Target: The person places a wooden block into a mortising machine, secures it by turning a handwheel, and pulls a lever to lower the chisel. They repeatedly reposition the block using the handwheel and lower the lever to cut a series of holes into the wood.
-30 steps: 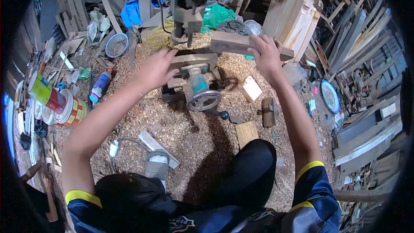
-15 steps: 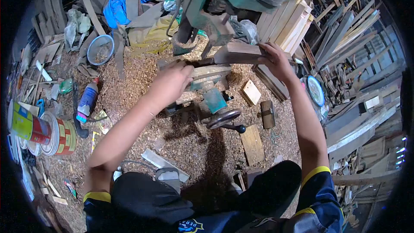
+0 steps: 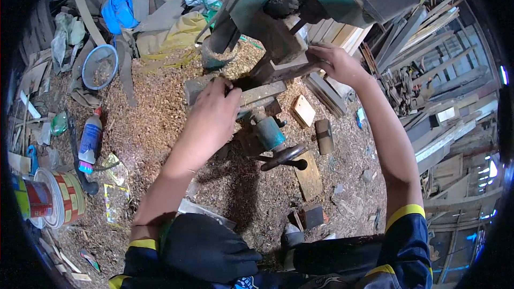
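Observation:
A dark, thick piece of wood (image 3: 292, 69) lies across the machine's work table, beneath the green machine head (image 3: 267, 27). My right hand (image 3: 340, 65) grips its right end, thumb below and fingers on top. At the other end, my left hand (image 3: 216, 106) has bent fingers closed around the wood's left part; the fingertips are partly hidden. A lighter wooden strip (image 3: 262, 94) runs along the near side of the table, just right of my left hand. Below it are a green cylinder (image 3: 269, 132) and a handwheel (image 3: 284, 158).
Wood shavings (image 3: 160, 123) cover the ground. A pale block with holes (image 3: 303, 111), a wooden mallet-like block (image 3: 324, 136) and a flat board (image 3: 308, 176) lie right of the handwheel. At left are a spray bottle (image 3: 90, 142), a blue-rimmed basket (image 3: 100, 67) and stacked buckets (image 3: 67, 198).
The view has shifted and come closer to the machine. The wood's right end has swung nearer the machine head and now sits partly behind it; both hands keep their hold.

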`<control>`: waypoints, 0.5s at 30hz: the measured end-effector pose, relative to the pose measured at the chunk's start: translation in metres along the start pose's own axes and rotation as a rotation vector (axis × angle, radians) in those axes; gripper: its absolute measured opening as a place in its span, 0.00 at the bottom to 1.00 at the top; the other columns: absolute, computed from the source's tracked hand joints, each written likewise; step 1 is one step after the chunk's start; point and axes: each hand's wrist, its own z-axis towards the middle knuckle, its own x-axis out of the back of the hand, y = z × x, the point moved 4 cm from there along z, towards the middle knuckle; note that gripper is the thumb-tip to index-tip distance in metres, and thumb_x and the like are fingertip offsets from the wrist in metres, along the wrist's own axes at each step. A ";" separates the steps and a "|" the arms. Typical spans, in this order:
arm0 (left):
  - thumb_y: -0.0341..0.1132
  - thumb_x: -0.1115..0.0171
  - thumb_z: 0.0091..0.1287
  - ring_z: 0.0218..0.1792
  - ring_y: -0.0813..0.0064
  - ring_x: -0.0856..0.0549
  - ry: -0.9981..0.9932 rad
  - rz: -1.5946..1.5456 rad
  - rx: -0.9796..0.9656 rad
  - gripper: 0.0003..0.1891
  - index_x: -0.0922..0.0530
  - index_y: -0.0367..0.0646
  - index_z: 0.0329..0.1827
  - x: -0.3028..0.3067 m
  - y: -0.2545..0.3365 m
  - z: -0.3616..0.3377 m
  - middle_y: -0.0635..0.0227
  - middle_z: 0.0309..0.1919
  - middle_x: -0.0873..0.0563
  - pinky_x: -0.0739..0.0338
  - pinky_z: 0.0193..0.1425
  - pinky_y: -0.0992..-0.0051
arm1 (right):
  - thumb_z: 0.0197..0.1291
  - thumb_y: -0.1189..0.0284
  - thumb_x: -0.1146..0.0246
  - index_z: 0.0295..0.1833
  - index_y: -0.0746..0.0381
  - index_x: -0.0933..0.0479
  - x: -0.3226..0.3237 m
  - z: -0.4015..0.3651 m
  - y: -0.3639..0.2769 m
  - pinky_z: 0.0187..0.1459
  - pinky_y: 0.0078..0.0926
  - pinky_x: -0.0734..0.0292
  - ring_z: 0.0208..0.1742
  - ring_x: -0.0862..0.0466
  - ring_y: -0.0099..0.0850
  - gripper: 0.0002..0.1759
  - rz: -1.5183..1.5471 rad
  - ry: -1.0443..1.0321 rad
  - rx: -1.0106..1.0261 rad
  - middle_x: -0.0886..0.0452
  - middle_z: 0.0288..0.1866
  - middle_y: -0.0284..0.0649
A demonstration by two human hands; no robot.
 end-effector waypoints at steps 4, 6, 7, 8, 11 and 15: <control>0.28 0.35 0.70 0.54 0.43 0.19 0.199 0.000 -0.070 0.11 0.18 0.35 0.52 0.002 0.002 -0.004 0.46 0.50 0.20 0.22 0.61 0.50 | 0.65 0.76 0.34 0.68 0.65 0.21 -0.001 0.003 -0.008 0.65 0.50 0.20 0.65 0.18 0.58 0.25 -0.015 -0.021 0.025 0.17 0.62 0.56; 0.28 0.36 0.70 0.55 0.43 0.20 0.181 -0.007 -0.044 0.09 0.18 0.35 0.50 0.000 0.004 -0.003 0.46 0.51 0.21 0.23 0.61 0.50 | 0.67 0.75 0.35 0.70 0.65 0.23 -0.005 0.002 -0.010 0.63 0.51 0.21 0.64 0.18 0.60 0.25 0.036 -0.099 0.001 0.17 0.61 0.57; 0.28 0.36 0.70 0.55 0.44 0.20 0.169 0.000 -0.017 0.07 0.18 0.36 0.48 0.000 0.003 -0.002 0.46 0.51 0.21 0.23 0.60 0.50 | 0.68 0.74 0.35 0.70 0.66 0.25 -0.005 0.003 -0.010 0.62 0.53 0.21 0.62 0.18 0.61 0.25 0.049 -0.141 -0.033 0.17 0.60 0.59; 0.28 0.36 0.70 0.55 0.44 0.20 0.171 -0.003 -0.024 0.07 0.18 0.36 0.48 0.000 0.004 -0.001 0.46 0.51 0.21 0.23 0.60 0.50 | 0.68 0.74 0.35 0.70 0.66 0.25 -0.004 0.004 -0.013 0.62 0.53 0.21 0.62 0.18 0.61 0.25 0.043 -0.139 -0.039 0.17 0.60 0.59; 0.28 0.36 0.70 0.56 0.44 0.21 0.189 0.018 0.024 0.05 0.19 0.37 0.45 -0.005 0.005 -0.003 0.47 0.52 0.22 0.23 0.60 0.50 | 0.66 0.78 0.37 0.74 0.66 0.28 -0.012 -0.001 -0.022 0.64 0.50 0.22 0.64 0.20 0.60 0.30 -0.051 -0.108 -0.074 0.20 0.63 0.59; 0.28 0.37 0.70 0.55 0.45 0.21 0.225 0.047 0.013 0.05 0.19 0.37 0.44 -0.003 0.003 -0.004 0.48 0.52 0.22 0.24 0.61 0.50 | 0.62 0.85 0.39 0.82 0.62 0.35 -0.046 0.001 -0.036 0.67 0.47 0.22 0.66 0.20 0.58 0.40 0.116 -0.005 -0.072 0.25 0.69 0.57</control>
